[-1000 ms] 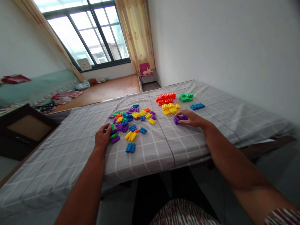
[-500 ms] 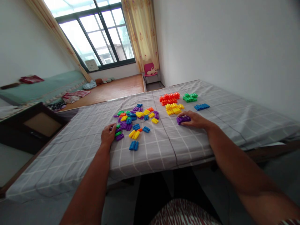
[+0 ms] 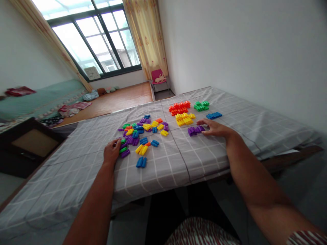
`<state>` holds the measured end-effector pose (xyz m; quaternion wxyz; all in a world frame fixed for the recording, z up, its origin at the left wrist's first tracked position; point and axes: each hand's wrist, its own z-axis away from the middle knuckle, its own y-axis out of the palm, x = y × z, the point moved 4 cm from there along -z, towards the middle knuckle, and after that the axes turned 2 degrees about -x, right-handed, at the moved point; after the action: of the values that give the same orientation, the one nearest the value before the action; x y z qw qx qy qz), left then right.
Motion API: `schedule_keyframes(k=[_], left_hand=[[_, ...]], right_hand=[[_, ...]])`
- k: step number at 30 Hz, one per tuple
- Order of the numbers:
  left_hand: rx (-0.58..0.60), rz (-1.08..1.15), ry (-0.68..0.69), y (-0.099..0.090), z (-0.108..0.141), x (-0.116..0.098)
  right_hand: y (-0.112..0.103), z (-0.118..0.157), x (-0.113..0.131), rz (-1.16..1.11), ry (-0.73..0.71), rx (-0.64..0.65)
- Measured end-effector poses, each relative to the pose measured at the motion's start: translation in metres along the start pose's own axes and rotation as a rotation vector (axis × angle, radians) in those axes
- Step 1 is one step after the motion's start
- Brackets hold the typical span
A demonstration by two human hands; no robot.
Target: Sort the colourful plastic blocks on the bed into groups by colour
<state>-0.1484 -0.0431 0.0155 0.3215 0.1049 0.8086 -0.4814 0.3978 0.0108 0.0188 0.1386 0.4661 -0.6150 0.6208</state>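
On the right, a row of purple plastic pieces (image 3: 196, 130), each like a short tube, lies on the cloth. My right hand (image 3: 213, 128) is just beside its right end, thumb and fingers parted, with nothing between them. At the left edge of a mixed heap, my left hand (image 3: 111, 150) rests on the cloth with its fingers curled together. Its fingertips are against the heap, and what they hold, if anything, is hidden. Purple and green pieces (image 3: 124, 149) lie right beside it. The heap also has yellow pieces (image 3: 141, 149) and blue pieces (image 3: 141, 162).
Sorted by colour, orange pieces (image 3: 179, 108), yellow pieces (image 3: 184, 119), green pieces (image 3: 201, 105) and a blue row (image 3: 214, 115) stand beyond my right hand. A grey checked cloth (image 3: 168, 166) covers the table. A dark cabinet (image 3: 30, 146) stands left; a wall is at right.
My right hand has let go of the purple row, which now lies on the cloth, and its fingers have opened. The view has shifted slightly; my left hand stays by the heap.
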Motion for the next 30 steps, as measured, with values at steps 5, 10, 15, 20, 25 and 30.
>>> schedule_keyframes(k=[5, 10, 15, 20, 25, 30], left_hand=[[0.0, 0.018, -0.002, 0.001, -0.001, 0.002], [-0.012, 0.016, 0.024, 0.003, -0.001, 0.002], [-0.005, 0.014, 0.032, 0.006, 0.0, 0.003], [-0.032, -0.001, 0.067, 0.005, 0.002, 0.001], [-0.095, -0.088, 0.342, 0.007, 0.015, -0.025], [0.099, -0.105, 0.444, 0.02, 0.026, -0.043]], right_hand=[[0.006, -0.001, 0.002, -0.017, -0.026, 0.031], [0.009, -0.005, 0.005, 0.127, -0.093, -0.033], [0.022, -0.012, 0.001, 0.268, -0.142, -0.057], [0.027, -0.012, -0.006, 0.282, -0.118, -0.031], [0.014, -0.008, 0.007, 0.192, -0.108, -0.235], [0.002, 0.006, 0.029, 0.204, -0.16, -0.61]])
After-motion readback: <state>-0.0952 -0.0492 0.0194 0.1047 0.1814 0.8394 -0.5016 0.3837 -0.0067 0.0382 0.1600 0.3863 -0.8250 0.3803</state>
